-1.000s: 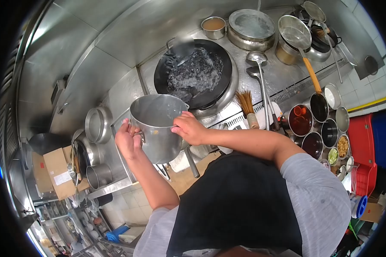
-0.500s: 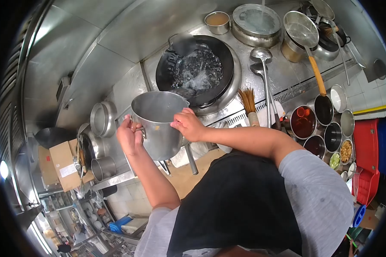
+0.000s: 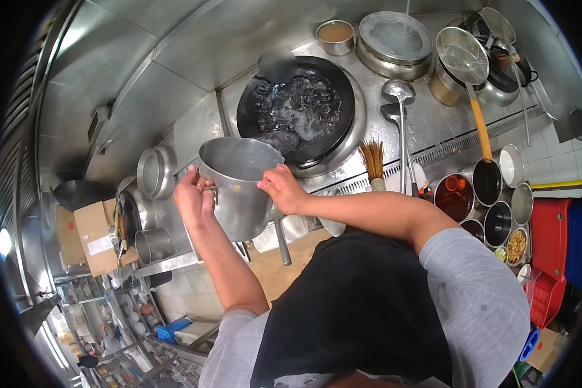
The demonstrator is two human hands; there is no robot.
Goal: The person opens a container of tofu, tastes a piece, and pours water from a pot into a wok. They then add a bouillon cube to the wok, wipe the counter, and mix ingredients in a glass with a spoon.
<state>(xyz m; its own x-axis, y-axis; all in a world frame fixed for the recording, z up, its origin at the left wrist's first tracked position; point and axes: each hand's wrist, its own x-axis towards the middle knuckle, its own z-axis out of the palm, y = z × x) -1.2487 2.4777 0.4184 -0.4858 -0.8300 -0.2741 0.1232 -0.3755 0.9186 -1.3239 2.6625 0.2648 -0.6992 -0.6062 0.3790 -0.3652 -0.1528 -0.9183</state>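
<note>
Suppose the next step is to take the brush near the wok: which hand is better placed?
Probably the right hand: it is nearer the brush, right of the wok. The left hand grips the left of the pot. Both hands hold it, so the right must first let go.

I can read no word, brand or number anywhere. A white label is stuck near the middle of the lighter panel of the cardboard box off to my left, but its print is too small for me. On the darker cardboard panel just beside it, I see a small red mark, equally illegible.
</note>
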